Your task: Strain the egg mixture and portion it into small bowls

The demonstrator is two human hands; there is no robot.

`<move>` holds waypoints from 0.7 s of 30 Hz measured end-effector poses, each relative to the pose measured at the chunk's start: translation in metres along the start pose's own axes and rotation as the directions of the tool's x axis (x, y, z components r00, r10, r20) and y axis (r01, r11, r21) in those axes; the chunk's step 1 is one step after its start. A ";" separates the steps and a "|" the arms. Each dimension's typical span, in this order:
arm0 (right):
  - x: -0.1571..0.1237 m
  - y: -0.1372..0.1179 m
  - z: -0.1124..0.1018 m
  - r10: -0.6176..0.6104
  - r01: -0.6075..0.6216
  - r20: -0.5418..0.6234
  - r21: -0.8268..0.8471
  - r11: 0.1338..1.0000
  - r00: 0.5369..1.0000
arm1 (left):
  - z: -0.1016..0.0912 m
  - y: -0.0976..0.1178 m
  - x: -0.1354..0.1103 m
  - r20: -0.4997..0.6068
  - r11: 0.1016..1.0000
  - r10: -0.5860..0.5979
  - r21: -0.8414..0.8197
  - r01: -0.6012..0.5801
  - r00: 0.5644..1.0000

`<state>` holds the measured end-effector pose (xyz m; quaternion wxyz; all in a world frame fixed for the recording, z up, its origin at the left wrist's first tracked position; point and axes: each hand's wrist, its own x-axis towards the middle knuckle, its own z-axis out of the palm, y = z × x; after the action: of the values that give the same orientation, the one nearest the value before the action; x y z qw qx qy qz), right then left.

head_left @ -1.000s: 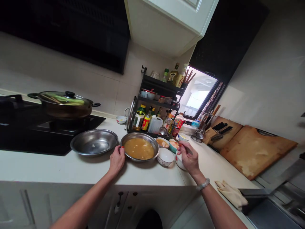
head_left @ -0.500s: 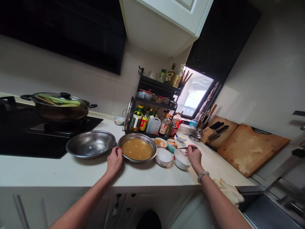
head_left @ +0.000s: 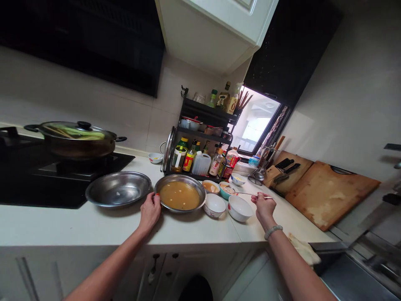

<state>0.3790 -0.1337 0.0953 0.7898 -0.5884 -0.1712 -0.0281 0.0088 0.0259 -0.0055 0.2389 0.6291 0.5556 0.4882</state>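
Observation:
My left hand (head_left: 151,210) grips the near rim of a steel bowl (head_left: 181,195) filled with yellow-brown liquid. My right hand (head_left: 265,206) is closed on the handle of a spoon (head_left: 247,193), held level above a white bowl (head_left: 239,207). The spoon's tip reaches toward a teal bowl (head_left: 226,190). Another white bowl (head_left: 214,205) stands between the steel bowl and the first white one. A small bowl of orange food (head_left: 210,186) sits behind them.
An empty steel basin (head_left: 118,190) sits left of the liquid. A lidded pan (head_left: 78,138) rests on the black hob (head_left: 56,175). A rack of sauce bottles (head_left: 200,142) stands at the back. Wooden boards (head_left: 326,192), a knife block (head_left: 277,173), a cloth (head_left: 302,248) and a sink (head_left: 357,271) lie to the right.
My right hand has drawn back to the right with the spoon, off the white bowl it covered. My left hand has stayed on the steel bowl's rim.

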 end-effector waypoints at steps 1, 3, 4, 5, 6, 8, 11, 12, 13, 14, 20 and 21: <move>-0.001 -0.002 -0.001 0.000 0.000 0.003 0.014 1.000 1.000 | 0.000 0.001 0.000 0.006 1.000 -0.005 0.000 0.005 1.000; -0.002 -0.006 -0.002 -0.002 0.002 0.012 0.038 0.999 1.000 | -0.001 0.001 0.000 0.015 1.000 -0.013 0.003 0.013 1.000; -0.003 -0.008 -0.002 -0.005 0.004 0.020 0.048 0.999 1.000 | -0.001 0.002 0.000 0.014 1.000 -0.017 0.006 0.017 1.000; -0.004 -0.010 -0.002 -0.008 0.006 0.030 0.056 0.998 1.000 | -0.001 0.002 0.000 0.010 1.000 -0.020 0.009 0.020 1.000; -0.006 -0.011 -0.001 -0.012 0.009 0.041 0.062 0.998 0.999 | -0.001 0.002 0.000 0.005 1.000 -0.022 0.012 0.022 1.000; -0.010 -0.015 0.001 -0.021 0.016 0.067 0.071 0.997 0.998 | 0.000 0.001 0.000 0.003 1.000 -0.023 0.010 0.023 1.000; -0.021 -0.021 0.007 -0.033 0.023 0.109 0.085 0.996 0.993 | 0.000 0.001 0.000 0.007 1.000 -0.018 0.002 0.018 1.000; -0.026 -0.022 0.010 -0.037 0.025 0.132 0.093 0.995 0.991 | 0.000 0.001 0.000 0.008 1.000 -0.013 0.000 0.013 1.000; -0.032 -0.024 0.013 -0.043 0.027 0.161 0.101 0.995 0.986 | 0.000 0.000 0.000 0.011 1.000 -0.010 -0.001 0.010 1.000; -0.038 -0.026 0.016 -0.050 0.030 0.193 0.108 0.994 0.980 | 0.000 0.000 0.000 0.015 1.000 -0.009 -0.002 0.009 1.000; -0.082 -0.040 0.031 -0.114 0.092 0.418 0.072 0.993 0.901 | 0.001 0.000 0.000 0.010 1.000 -0.004 -0.014 0.004 1.000; -0.089 -0.042 0.032 -0.147 0.130 0.460 0.067 0.989 0.876 | 0.001 -0.001 0.000 0.010 1.000 -0.003 -0.013 0.003 1.000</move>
<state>0.2777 -0.1308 0.1152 0.7320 -0.5506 -0.3968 0.0598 0.0093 0.0260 -0.0064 0.2466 0.6290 0.5521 0.4886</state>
